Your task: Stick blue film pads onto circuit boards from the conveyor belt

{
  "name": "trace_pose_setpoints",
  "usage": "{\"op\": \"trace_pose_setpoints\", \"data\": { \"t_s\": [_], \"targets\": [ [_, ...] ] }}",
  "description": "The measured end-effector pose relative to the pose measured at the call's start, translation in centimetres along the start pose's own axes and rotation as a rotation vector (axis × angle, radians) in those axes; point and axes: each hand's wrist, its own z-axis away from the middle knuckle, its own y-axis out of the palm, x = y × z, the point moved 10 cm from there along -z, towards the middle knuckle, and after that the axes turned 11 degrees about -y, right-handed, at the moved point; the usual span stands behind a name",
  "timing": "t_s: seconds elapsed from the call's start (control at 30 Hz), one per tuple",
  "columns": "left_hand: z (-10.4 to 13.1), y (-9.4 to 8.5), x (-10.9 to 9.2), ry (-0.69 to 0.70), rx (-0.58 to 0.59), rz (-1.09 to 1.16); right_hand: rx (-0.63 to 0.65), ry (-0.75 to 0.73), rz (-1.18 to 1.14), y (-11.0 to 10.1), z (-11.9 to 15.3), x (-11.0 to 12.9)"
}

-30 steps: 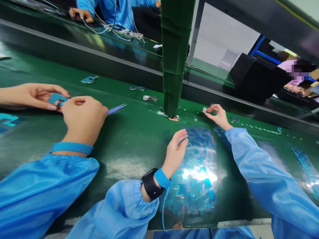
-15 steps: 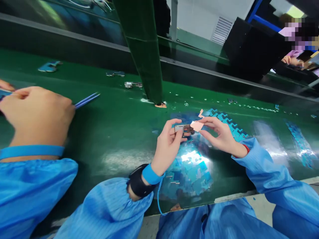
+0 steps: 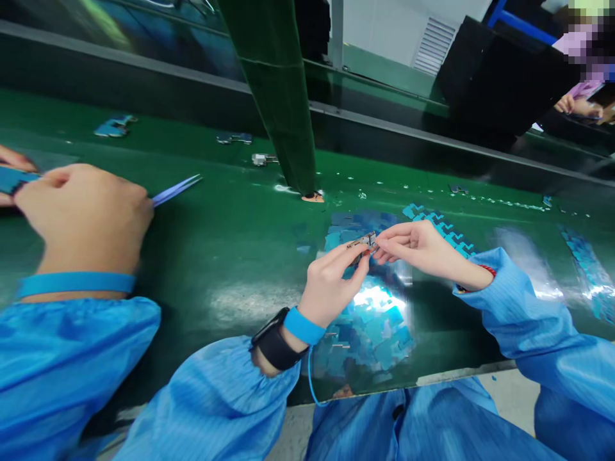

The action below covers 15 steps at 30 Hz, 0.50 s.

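Note:
My left hand (image 3: 334,278) is closed on a small circuit board (image 3: 365,241) with silvery metal parts, tilted so that its narrow side shows. The fingertips of my right hand (image 3: 416,250) are pinched together at the board's right end. Whether a thin piece is also between them is hidden. Under my hands lies a clear sheet (image 3: 339,221) over many blue-green film pieces (image 3: 375,339). A strip of teal stickers (image 3: 439,227) lies behind my right hand.
At left, a co-worker's hand (image 3: 89,218) holds tweezers (image 3: 177,189) and a blue board (image 3: 16,179). Several boards (image 3: 115,126) lie along the back of the green bench (image 3: 230,250). A green post (image 3: 281,96) rises from it. Another sticker strip (image 3: 589,272) lies far right.
The board in my left hand has turned onto its edge. The pale pink piece formerly in my right fingers no longer shows. My right fingers now meet the board's end.

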Motion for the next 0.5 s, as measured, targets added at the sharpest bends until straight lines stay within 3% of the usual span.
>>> {"op": "trace_pose_setpoints", "data": {
  "t_s": [0.3,0.43,0.5],
  "targets": [
    [-0.3,0.1,2.2,-0.222,0.026,0.177,-0.059,-0.109,0.030,-0.8,0.9,1.9],
    [-0.6,0.7,3.5,-0.384,0.088,0.308,-0.253,-0.190,0.176,-3.8,1.2,2.4],
    [-0.7,0.9,3.8,-0.435,0.123,0.364,-0.287,-0.195,0.266,-4.6,1.2,2.3]
  ]
}}
